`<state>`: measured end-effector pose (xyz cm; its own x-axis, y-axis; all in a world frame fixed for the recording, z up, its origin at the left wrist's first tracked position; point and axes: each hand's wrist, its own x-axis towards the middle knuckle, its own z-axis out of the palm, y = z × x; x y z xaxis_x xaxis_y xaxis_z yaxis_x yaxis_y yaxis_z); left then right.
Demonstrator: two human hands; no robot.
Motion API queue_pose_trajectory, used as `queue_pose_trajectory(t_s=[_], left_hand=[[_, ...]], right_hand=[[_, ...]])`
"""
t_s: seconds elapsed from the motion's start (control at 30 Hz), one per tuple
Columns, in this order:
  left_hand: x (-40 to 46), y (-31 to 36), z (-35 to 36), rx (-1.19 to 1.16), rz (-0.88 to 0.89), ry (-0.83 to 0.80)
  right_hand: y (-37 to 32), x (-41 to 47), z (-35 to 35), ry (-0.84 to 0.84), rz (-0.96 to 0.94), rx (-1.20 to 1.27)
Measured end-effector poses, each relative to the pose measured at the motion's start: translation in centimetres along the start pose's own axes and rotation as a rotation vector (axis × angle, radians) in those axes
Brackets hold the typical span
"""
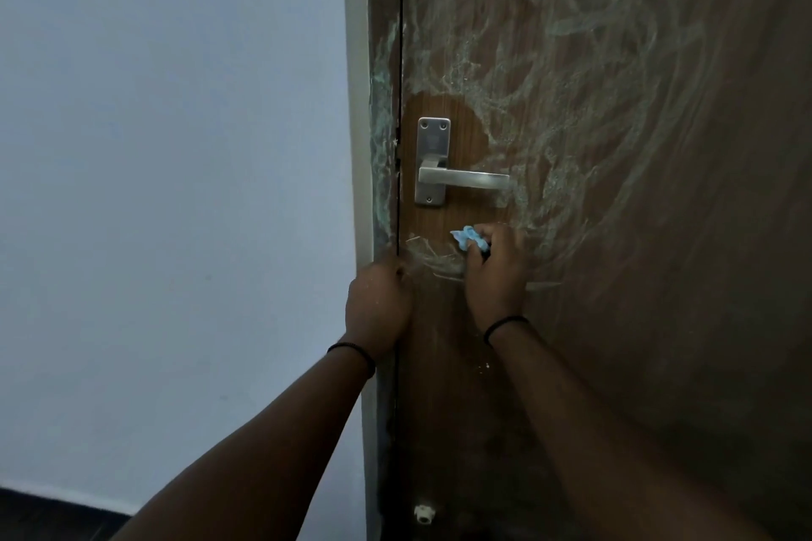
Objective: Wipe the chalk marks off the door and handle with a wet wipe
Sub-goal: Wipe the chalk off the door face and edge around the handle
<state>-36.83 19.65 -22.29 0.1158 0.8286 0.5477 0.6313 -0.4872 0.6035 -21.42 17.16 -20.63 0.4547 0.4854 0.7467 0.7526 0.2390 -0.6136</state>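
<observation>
A brown wooden door (615, 321) carries pale swirling chalk marks (571, 70) above and to the right of a silver lever handle (461, 179). A patch around the handle's plate looks clean. My right hand (496, 272) is shut on a crumpled blue wet wipe (466, 238) and presses it against the door just below the handle. A few white scratches of chalk (433, 255) lie left of the wipe. My left hand (378, 303) curls around the door's left edge, level with those scratches.
The door frame (378, 101) beside the edge is smeared with greenish chalk. A pale blue-white wall (175, 189) fills the left. A small white door stop (424, 514) sits low on the door. Dark floor shows at the bottom left.
</observation>
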Motion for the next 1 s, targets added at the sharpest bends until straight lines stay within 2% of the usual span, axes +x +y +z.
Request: queue_pose_trajectory(t_s=[0.1, 0.23, 0.33, 0.43, 0.57, 0.7, 0.87, 1.0], left_hand=[[0.4, 0.2, -0.8, 0.035, 0.113, 0.093], [3.0, 3.6, -2.7, 0.002, 0.279, 0.227], [5.0, 6.8, -4.6, -0.070, 0.346, 0.339], [6.1, 9.0, -6.1, -0.120, 0.364, 0.379], [7.4, 9.0, -6.8, -0.029, 0.376, 0.302], [8.8, 9.3, -7.2, 0.126, 0.463, 0.286], [11.4, 10.6, -8.0, 0.250, 0.532, 0.300], [13.1, 11.3, -8.5, 0.298, 0.540, 0.333]], right_hand=[[-0.7, 0.7, 0.0, 0.042, -0.124, 0.001], [-1.9, 2.3, -2.1, 0.109, -0.210, 0.047], [-3.0, 2.3, -4.2, 0.102, -0.470, -0.003], [-5.6, 3.9, -5.9, 0.188, -0.668, -0.031], [-11.0, 10.2, -7.0, 0.259, -0.670, -0.107], [-15.3, 16.0, -6.4, 0.200, -0.714, -0.175], [-17.3, 20.5, -4.2, 0.143, -0.740, -0.224], [-16.9, 22.2, -2.3, 0.056, -0.805, -0.382]])
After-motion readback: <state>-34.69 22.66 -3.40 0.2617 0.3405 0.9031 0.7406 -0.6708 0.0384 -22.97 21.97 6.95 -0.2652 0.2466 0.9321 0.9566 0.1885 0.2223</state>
